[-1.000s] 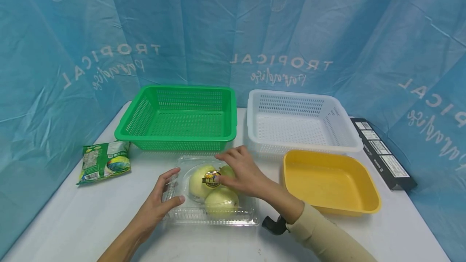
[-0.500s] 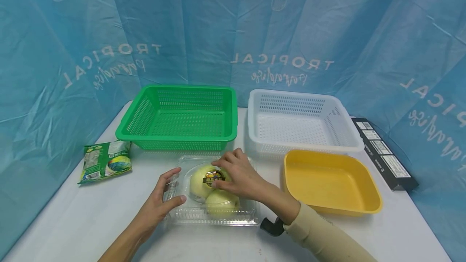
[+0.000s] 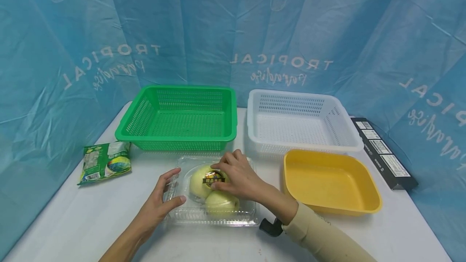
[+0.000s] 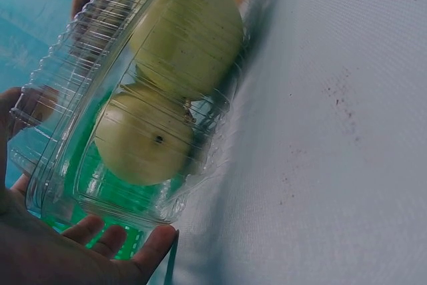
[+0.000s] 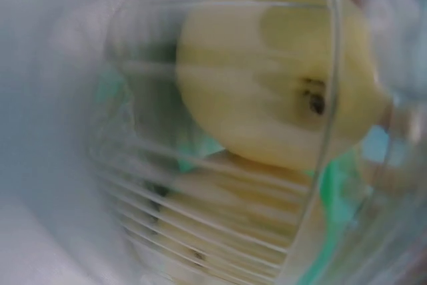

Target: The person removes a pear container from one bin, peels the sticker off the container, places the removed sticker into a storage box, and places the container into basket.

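A clear plastic clamshell box (image 3: 182, 214) lies closed near the table's middle, with pale yellow-green pears (image 3: 220, 204) inside. On its lid is a black and gold sticker (image 3: 211, 178). My left hand (image 3: 157, 203) holds the box's left end; in the left wrist view its fingertips (image 4: 155, 248) bend round that end. My right hand (image 3: 238, 177) rests over the lid, bent, its thumb touching the sticker and its forefinger just beyond it. That hand hides part of the pears. In the blurred right wrist view, pears (image 5: 267, 91) show through the ribbed wall.
Behind the box stand a green basket (image 3: 174, 137) and a white basket (image 3: 306, 148). A yellow tray (image 3: 331, 181) sits to the right, with a long black box (image 3: 378, 148) beyond it. At the left lies a green packet (image 3: 105, 163). Blue curtains enclose the table.
My right hand has moved slightly left and nearer over the lid, its thumb lower on the sticker. The sticker shows more, and the pear at the right is now covered. My left hand stays put.
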`<act>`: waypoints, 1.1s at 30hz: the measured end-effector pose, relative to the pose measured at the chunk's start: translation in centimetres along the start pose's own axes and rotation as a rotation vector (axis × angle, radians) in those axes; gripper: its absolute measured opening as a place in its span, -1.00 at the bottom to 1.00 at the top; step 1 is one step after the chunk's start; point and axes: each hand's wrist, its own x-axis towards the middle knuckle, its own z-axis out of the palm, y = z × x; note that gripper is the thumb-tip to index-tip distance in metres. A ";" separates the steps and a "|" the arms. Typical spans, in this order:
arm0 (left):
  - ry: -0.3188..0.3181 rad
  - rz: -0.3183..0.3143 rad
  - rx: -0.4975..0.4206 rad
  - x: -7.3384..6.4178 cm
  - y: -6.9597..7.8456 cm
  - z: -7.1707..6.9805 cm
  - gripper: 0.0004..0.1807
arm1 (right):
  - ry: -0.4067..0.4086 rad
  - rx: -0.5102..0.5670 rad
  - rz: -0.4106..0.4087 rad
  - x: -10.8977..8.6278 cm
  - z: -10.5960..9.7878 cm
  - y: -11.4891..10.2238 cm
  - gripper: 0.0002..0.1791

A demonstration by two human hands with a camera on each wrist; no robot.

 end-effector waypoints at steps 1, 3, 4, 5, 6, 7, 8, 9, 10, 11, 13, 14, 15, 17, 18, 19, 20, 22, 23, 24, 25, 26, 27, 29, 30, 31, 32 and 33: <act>0.000 -0.007 0.004 0.0 0.0 0.0 -0.18 | 0.004 0.000 -0.003 0.0 0.0 0.0 -0.47; 0.000 -0.019 0.007 0.0 0.1 0.0 -0.17 | 0.007 0.008 -0.005 0.0 0.1 0.0 -0.48; 0.000 -0.022 0.004 0.0 0.1 0.0 -0.17 | 0.006 0.012 -0.004 0.0 0.1 0.0 -0.49; 0.000 -0.024 0.003 0.0 0.1 0.0 -0.17 | 0.007 0.016 -0.004 0.0 0.1 0.0 -0.49; 0.000 -0.025 0.002 0.0 0.1 0.0 -0.18 | 0.008 0.020 -0.004 0.0 0.1 0.0 -0.50; 0.000 -0.026 0.002 0.0 0.1 0.0 -0.17 | 0.009 0.026 -0.004 -0.1 0.1 0.0 -0.51; 0.000 -0.025 0.000 0.0 0.1 0.0 -0.17 | 0.010 0.031 -0.004 -0.1 0.0 0.0 -0.52; 0.000 -0.023 -0.003 0.0 0.1 0.1 -0.17 | 0.011 0.033 -0.004 -0.1 0.0 -0.1 -0.53; 0.000 -0.021 -0.004 0.0 0.0 0.1 -0.18 | 0.012 0.037 -0.003 -0.1 0.0 -0.1 -0.53; 0.001 -0.020 -0.003 0.0 0.0 0.1 -0.18 | 0.013 0.039 -0.003 -0.1 0.0 -0.1 -0.53; 0.003 -0.021 0.001 0.0 0.0 0.1 -0.17 | 0.006 0.037 0.004 -0.1 0.0 -0.1 -0.49; 0.004 -0.021 0.003 0.0 0.0 0.1 -0.17 | -0.001 0.033 0.008 0.0 0.0 -0.2 -0.46; 0.005 -0.023 0.006 0.0 0.0 0.1 -0.17 | -0.009 0.027 0.011 0.0 0.0 -0.2 -0.44; 0.007 -0.026 0.011 0.1 0.0 0.1 -0.17 | -0.024 0.011 0.014 0.0 0.0 -0.2 -0.41; 0.007 -0.027 0.013 0.1 0.0 0.1 -0.17 | -0.032 0.002 0.014 0.0 0.0 -0.3 -0.40; 0.009 -0.027 0.012 0.1 0.0 0.1 -0.17 | -0.038 -0.005 0.012 0.1 0.0 -0.3 -0.41; 0.009 -0.027 0.011 0.1 0.0 0.0 -0.17 | -0.041 -0.010 0.006 0.1 0.0 -0.3 -0.42; 0.009 -0.024 0.007 0.1 -0.1 0.0 -0.17 | -0.044 -0.017 -0.004 0.2 0.0 -0.2 -0.45; 0.009 -0.021 0.005 0.1 -0.1 0.0 -0.17 | -0.045 -0.019 -0.008 0.2 0.0 -0.2 -0.46; 0.009 -0.017 0.002 0.1 -0.1 0.0 -0.18 | -0.047 -0.018 -0.009 0.2 0.0 -0.2 -0.47; 0.008 -0.014 -0.001 0.1 0.0 0.0 -0.18 | -0.047 -0.018 -0.011 0.2 0.0 -0.2 -0.48; 0.006 -0.012 -0.002 0.0 0.0 0.0 -0.18 | -0.048 -0.017 -0.011 0.2 0.0 -0.2 -0.49; 0.005 -0.012 -0.002 0.0 0.0 0.0 -0.18 | -0.049 -0.017 -0.010 0.2 0.0 -0.2 -0.50; 0.005 -0.014 0.001 0.0 0.1 0.0 -0.19 | -0.050 -0.014 -0.004 0.2 0.0 -0.2 -0.51; 0.005 -0.016 0.002 0.0 0.1 0.0 -0.19 | -0.050 -0.012 0.000 0.2 0.0 -0.2 -0.51; 0.005 -0.019 0.004 0.0 0.1 0.1 -0.18 | -0.051 -0.006 0.005 0.2 0.0 -0.2 -0.51; 0.006 -0.023 0.007 -0.1 0.1 0.1 -0.18 | -0.051 0.000 0.011 0.2 0.0 -0.2 -0.51; 0.006 -0.025 0.008 -0.1 0.2 0.1 -0.18 | -0.050 0.009 0.017 0.2 0.0 -0.2 -0.51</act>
